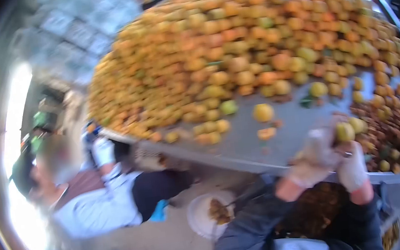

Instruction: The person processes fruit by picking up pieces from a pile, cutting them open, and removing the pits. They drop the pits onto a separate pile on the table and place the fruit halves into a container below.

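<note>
My left hand [317, 153], in a pale glove, is smeared by motion over the near edge of the metal table [250, 151], close beside the right hand. My right hand [354, 166], also gloved, has its fingers closed at a yellow-green apricot [344, 132]. A small shiny ring-like piece [347, 154] shows at these fingers. A second apricot [358, 124] sits right behind the first. Brown apricot stones [396, 133] lie heaped to the right of my hands. On the bare metal ahead are a whole apricot [263, 112] and an opened apricot [266, 133].
A large heap of apricots [229, 36] covers most of the table. To the left, a person [94, 203] works at the same table. A white bucket [204, 217] with brown contents stands on the floor, and below my hands is a container of brown matter [315, 206].
</note>
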`<action>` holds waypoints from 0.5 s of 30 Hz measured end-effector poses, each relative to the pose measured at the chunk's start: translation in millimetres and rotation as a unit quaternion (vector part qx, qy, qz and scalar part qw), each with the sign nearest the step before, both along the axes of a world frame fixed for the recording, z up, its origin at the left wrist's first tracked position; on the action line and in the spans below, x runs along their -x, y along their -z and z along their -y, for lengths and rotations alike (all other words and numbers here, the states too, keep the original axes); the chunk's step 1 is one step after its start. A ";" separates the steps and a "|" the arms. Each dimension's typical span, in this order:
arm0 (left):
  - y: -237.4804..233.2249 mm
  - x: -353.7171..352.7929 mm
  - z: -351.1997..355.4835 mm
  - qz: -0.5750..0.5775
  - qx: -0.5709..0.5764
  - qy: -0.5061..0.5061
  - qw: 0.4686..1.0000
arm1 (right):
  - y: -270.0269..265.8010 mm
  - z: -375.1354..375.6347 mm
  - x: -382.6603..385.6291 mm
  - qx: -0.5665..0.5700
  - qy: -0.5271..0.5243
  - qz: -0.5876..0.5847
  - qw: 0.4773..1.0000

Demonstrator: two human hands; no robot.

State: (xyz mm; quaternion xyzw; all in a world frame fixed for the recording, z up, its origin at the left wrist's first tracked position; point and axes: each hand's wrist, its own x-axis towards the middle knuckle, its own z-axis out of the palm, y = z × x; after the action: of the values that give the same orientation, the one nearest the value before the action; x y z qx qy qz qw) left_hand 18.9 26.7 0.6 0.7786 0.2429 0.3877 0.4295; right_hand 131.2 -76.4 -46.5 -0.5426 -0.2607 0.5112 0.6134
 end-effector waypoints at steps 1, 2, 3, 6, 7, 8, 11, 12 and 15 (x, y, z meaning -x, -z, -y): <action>-2.5 -0.3 -1.5 -0.003 -0.025 0.001 1.000 | -28.4 -5.0 8.2 0.050 0.005 0.191 0.980; -3.9 -1.3 -0.7 -0.040 -0.030 -0.005 0.999 | -22.9 -5.2 -0.5 0.060 -0.089 0.270 0.957; -7.2 -2.6 -0.7 -0.058 -0.070 -0.002 0.996 | -7.2 -9.2 -1.2 0.042 -0.044 0.019 0.998; -3.7 -5.2 -5.3 -0.088 -0.136 0.013 0.987 | -38.4 -24.8 -5.7 0.057 -0.138 0.209 0.966; -0.3 -5.5 -7.4 -0.059 0.004 0.044 0.997 | -26.9 -26.5 -3.5 0.034 -0.117 0.188 0.975; 1.8 -6.7 -5.7 -0.036 0.142 0.066 0.987 | -25.2 -23.9 -3.8 0.058 -0.105 0.160 0.980; 0.1 -12.4 2.5 0.167 0.437 0.064 0.881 | -37.2 -26.9 4.2 0.081 -0.052 0.117 0.988; 2.9 -12.3 1.5 0.168 0.457 0.070 0.871 | -39.8 -27.0 4.9 0.086 -0.011 0.104 0.991; 0.9 -12.5 5.2 0.127 0.459 0.044 0.878 | -45.9 -23.8 2.4 0.105 -0.060 0.221 0.968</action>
State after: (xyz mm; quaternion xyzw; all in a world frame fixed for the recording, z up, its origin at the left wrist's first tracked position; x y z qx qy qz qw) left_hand 31.4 21.5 -0.3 0.4482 0.3019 0.3090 0.7826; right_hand 128.8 -52.6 -0.6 -0.6871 -0.3665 0.4386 0.4485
